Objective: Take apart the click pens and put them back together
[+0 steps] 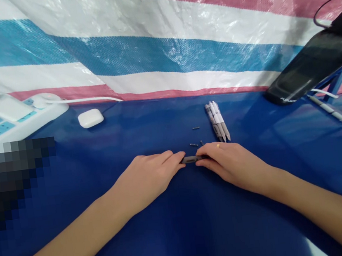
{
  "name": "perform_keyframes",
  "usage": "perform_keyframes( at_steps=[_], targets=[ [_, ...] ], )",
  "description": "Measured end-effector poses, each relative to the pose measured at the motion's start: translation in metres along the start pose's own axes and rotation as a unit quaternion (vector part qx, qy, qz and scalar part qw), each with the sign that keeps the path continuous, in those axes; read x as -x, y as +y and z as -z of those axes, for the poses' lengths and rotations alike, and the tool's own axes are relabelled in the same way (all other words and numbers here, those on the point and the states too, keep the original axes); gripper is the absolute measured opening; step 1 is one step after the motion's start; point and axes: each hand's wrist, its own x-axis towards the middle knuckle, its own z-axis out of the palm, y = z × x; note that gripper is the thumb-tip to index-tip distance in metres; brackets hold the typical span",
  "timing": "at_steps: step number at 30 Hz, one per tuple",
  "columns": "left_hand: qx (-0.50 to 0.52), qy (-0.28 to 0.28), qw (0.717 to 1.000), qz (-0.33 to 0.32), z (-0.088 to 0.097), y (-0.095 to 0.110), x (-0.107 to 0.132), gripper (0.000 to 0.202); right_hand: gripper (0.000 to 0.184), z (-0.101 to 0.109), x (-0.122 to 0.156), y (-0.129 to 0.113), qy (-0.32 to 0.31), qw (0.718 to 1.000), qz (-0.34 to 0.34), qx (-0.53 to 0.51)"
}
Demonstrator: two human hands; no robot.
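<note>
Two hands, left hand (148,182) and right hand (233,165), fingers closed, pinch a light, stiff dark pen barrel (190,159) by its ends.

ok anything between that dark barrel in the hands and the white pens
Only a few small dark pieces on the blue tabletop, just beyond the dark barrel held by the left hand and right hand, short of the white pens.

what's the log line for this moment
left hand | right hand | both pinching: dark cylindrical piece | nearby: white pens, small dark parts
</note>
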Motion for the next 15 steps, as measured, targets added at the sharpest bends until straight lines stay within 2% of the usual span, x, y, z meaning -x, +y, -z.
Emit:
perform_keyframes(
  at_steps=[3,9,13,15],
  targets=[
    [-0.004,0.002,1.0,-0.002,-0.0003,0.0003,0.0011,0.026,0.025,0.0,0.0001,0.0001,0.007,1.0,0.007,0.029],
    [0.0,0.002,1.0,-0.002,0.0006,-0.0002,0.0014,0.027,0.011,0.0016,-0.0003,-0.001,-0.002,1.0,-0.001,0.015],
    [0.0,-0.004,1.0,0.003,0.0007,-0.0002,0.0009,0.027,0.021,0.0005,0.0001,0.0002,0.005,0.999,0.016,0.041],
    [-0.002,-0.005,1.0,0.005,0.0008,0.0,0.0008,0.027,0.019,0.0001,0.0002,0.0003,0.014,1.0,0.006,0.024]
  ],
)
